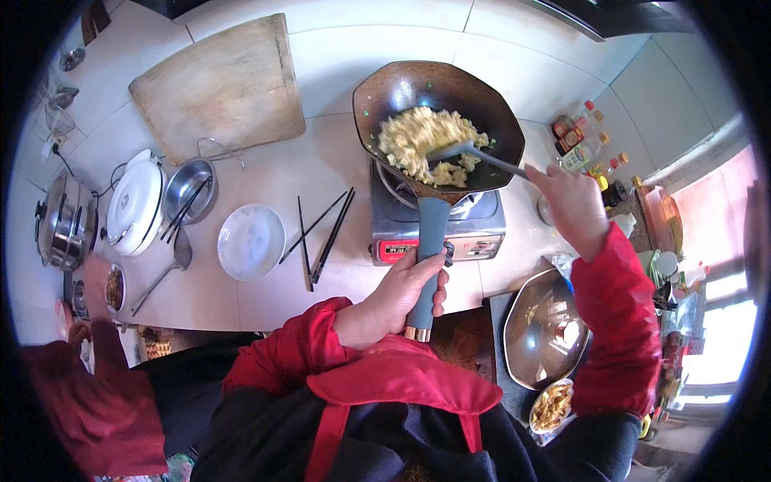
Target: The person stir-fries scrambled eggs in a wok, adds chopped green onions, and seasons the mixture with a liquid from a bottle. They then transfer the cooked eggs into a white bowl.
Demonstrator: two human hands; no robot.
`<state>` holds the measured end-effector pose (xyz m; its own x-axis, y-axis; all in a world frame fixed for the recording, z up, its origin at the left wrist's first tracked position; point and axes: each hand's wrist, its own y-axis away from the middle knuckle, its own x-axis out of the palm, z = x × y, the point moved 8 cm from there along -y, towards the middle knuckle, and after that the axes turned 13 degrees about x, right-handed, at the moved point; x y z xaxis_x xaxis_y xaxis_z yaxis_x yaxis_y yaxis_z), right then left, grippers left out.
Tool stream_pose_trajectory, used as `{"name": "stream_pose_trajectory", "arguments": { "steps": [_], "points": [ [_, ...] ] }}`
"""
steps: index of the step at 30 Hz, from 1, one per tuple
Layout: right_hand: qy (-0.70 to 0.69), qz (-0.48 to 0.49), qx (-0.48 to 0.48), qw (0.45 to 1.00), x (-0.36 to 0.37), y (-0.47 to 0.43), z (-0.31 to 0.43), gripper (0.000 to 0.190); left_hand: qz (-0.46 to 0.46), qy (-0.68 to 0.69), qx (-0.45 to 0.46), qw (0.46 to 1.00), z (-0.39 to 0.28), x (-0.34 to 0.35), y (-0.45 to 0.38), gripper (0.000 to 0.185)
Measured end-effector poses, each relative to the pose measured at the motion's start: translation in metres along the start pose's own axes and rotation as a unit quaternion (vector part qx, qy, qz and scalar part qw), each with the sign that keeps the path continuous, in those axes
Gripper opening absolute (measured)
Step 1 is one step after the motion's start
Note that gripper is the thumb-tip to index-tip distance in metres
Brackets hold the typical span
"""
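My left hand [415, 289] grips the grey-blue handle [432, 232] of an octagonal wok [500, 129]. The wok is tilted over a portable gas stove [397, 226]. My right hand [569, 202] holds a grey spatula [485, 158], its blade down in the food. Pale yellow chopped food [427, 135], which looks like scrambled egg with green bits, lies heaped in the wok and is partly blurred.
Black chopsticks [334, 235] and a white bowl [252, 241] lie left of the stove. Further left are a steel bowl [190, 190], a ladle [182, 248] and a co-worker's hand [96, 286]. A glass lid [545, 331] rests at right, below several sauce bottles [581, 150]. A cutting board [223, 90] leans against the wall.
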<state>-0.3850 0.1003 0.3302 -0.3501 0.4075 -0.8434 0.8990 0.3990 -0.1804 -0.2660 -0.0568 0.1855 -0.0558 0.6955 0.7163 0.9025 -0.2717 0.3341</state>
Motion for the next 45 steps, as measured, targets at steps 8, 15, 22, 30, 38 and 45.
{"name": "stream_pose_trajectory", "arguments": {
  "steps": [8, 15, 22, 30, 38, 45],
  "points": [
    [-0.2, -0.034, 0.142, 0.969, 0.019, -0.005, -0.018, 0.036, 0.028, 0.016, 0.011, 0.999, 0.005, 0.002, -0.003, 0.024],
    [-0.389, -0.194, 0.151, 0.888, -0.001, 0.064, 0.012, 0.032, 0.037, -0.016, 0.095, 0.995, 0.02, -0.026, -0.01, 0.058],
    [-0.616, -0.046, 0.285, 0.733, 0.178, 0.305, 0.149, 0.016, 0.057, -0.456, 0.139, 0.877, 0.097, -0.084, -0.074, 0.031],
    [-0.57, 0.253, 0.629, 0.464, 0.394, 0.544, 0.254, 0.031, -0.066, -0.472, 0.08, 0.875, 0.102, -0.094, -0.11, 0.043],
    [-0.585, 0.275, 0.663, 0.377, 0.426, 0.569, 0.319, 0.031, -0.103, -0.501, 0.087, 0.855, 0.1, -0.083, -0.109, 0.044],
    [-0.588, 0.279, 0.663, 0.37, 0.422, 0.559, 0.333, 0.031, -0.105, -0.5, 0.091, 0.855, 0.1, -0.081, -0.11, 0.044]
  ]
}}
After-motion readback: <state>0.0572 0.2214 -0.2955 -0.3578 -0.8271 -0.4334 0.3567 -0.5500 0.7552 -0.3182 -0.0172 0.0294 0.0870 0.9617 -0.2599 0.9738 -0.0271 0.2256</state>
